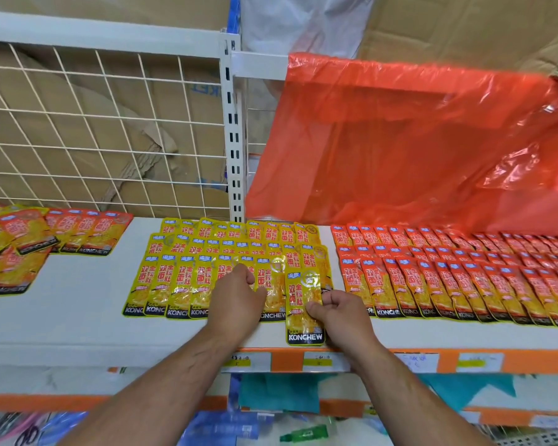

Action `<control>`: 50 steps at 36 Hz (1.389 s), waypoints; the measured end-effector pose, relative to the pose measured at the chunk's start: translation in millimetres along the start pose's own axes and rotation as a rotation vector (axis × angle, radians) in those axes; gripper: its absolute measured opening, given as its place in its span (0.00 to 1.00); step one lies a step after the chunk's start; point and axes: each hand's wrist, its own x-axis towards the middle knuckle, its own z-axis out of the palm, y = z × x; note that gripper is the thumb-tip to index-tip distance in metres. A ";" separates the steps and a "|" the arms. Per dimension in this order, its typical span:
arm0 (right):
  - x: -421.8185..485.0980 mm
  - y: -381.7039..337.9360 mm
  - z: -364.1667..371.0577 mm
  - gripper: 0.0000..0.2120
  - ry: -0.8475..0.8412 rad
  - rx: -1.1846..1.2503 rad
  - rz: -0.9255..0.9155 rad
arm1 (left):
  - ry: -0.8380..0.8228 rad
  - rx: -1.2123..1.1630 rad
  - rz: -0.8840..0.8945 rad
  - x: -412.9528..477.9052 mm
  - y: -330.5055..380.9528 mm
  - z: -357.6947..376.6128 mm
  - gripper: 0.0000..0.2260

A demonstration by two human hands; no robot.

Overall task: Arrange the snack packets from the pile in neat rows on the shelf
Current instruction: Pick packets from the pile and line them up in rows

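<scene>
At lower centre, the right hand (pixel 339 309) pinches a yellow packet (pixel 303 292) at the right end of the yellow rows (pixel 181 278) on the shelf (pixel 78 310). The left hand (pixel 236 296) rests curled on those rows, and I cannot tell whether it grips one. The loose pile (pixel 16 246) lies at middle left.

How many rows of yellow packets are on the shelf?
3: back row, middle row, and front row nearest the shelf edge, partly hidden by the left hand; the right hand pinches one more yellow packet.

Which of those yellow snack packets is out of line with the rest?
The yellow foil snack packet at the right end of the front row: the right hand pinches it, and it sits nearer the front edge of the white shelf than its neighbours.
</scene>
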 end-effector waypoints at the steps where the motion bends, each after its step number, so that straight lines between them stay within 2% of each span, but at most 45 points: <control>1: 0.0 1.1 -0.2 0.23 -0.005 -0.001 0.002 | 0.006 -0.008 0.007 -0.8 -1.0 0.4 0.09; 12: 19.4 -9.9 7.5 0.25 -0.042 0.046 0.072 | 0.127 0.033 0.138 -17.8 -6.5 -8.6 0.05; 16: 28.5 -17.9 18.1 0.25 -0.006 -0.090 0.042 | 0.140 0.056 0.128 -24.3 -6.2 -12.5 0.02; 20: 30.1 -26.8 22.3 0.25 0.078 -0.355 -0.017 | 0.150 0.087 0.133 -24.6 -10.7 -13.8 0.04; 25: 28.2 -26.7 27.1 0.19 0.108 -0.620 -0.008 | 0.155 0.111 0.133 -26.9 -13.3 -11.9 0.04; 35: 28.0 -29.2 28.2 0.10 0.091 -0.760 -0.064 | 0.151 0.142 0.140 -27.0 -13.0 -12.8 0.04; 40: 25.6 -29.9 25.6 0.06 0.076 -0.768 -0.108 | 0.192 0.227 0.214 -25.8 -16.1 -8.3 0.07; 44: 19.6 -33.8 21.6 0.08 0.075 -0.816 -0.229 | 0.210 0.333 0.284 -27.5 -12.9 -13.6 0.14; 50: 11.5 -32.5 33.4 0.21 0.032 -0.884 -0.621 | 0.179 0.429 0.247 -39.2 -16.8 -28.7 0.24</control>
